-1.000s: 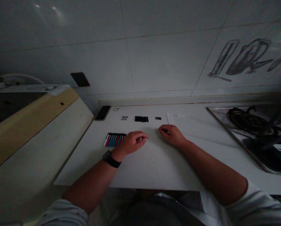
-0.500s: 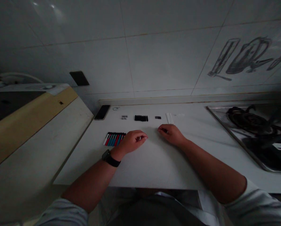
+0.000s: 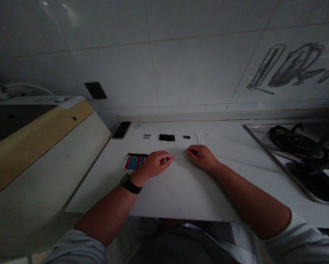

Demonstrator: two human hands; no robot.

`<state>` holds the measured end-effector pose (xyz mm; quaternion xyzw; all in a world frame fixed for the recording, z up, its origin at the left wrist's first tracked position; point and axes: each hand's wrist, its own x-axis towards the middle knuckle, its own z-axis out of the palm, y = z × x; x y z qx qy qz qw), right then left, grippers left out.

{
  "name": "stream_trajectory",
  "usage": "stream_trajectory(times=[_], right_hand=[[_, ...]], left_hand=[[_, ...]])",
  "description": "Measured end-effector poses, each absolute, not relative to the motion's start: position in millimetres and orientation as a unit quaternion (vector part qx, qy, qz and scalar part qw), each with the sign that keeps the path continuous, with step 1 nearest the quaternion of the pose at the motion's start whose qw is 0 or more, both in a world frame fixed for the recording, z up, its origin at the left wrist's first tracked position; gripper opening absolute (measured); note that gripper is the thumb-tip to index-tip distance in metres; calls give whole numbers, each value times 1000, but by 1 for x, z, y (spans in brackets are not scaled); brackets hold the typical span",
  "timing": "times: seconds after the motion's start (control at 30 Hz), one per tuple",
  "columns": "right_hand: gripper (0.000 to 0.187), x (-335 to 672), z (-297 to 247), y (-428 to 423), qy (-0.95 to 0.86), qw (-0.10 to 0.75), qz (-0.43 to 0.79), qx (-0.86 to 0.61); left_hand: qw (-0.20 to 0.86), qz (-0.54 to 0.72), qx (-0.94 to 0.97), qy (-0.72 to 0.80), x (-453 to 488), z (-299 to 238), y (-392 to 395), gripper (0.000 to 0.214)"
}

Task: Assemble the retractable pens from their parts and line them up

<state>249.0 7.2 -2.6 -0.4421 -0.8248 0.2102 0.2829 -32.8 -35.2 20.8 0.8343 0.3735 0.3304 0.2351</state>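
My left hand [image 3: 158, 163], with a black watch [image 3: 130, 183] at its wrist, rests on the white counter [image 3: 175, 194], fingers curled and closed. Beside it lies a row of white, red and blue pen-like barrels [image 3: 134, 161] with black ends, partly hidden by the hand. My right hand [image 3: 201, 157] rests to the right, fingers curled together. I see nothing held in either hand. Just beyond the right hand lie thin white sticks [image 3: 200, 138]. Farther back are small metal pieces [image 3: 147, 136], a row of short black cylinders [image 3: 167, 137] and small dark pieces [image 3: 186, 137].
A phone [image 3: 121, 130] and a thin ring-like loop [image 3: 137, 126] lie at the back left. Faint clear pieces [image 3: 213, 134] sit right of the sticks. A gas stove [image 3: 288, 146] is on the right; a pale box-like unit [image 3: 57, 157] borders the left. Tiled wall [image 3: 192, 73] stands behind.
The view has shifted slightly, so things appear a little farther right. Both hands stay in nearly the same place and pose on the counter.
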Motion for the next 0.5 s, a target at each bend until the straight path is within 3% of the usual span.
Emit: stream_trajectory(times=[0.1,0.23,0.33,0.5], right_hand=[[23,250,-3,7,-826,280,205,-444],[23,252,-4,8,-825,273,204,-450],[24,253,-5,9,-826,264,205,-454],[25,252,-3,8,-822,260,215,-459]], left_hand=[[215,414,790,398,-50,32,-30,20],[110,524,717,447,-86,52,-16,25],[51,441,761,473,-111,57,-5,22],[63,201,824,525,-130,41,1,47]])
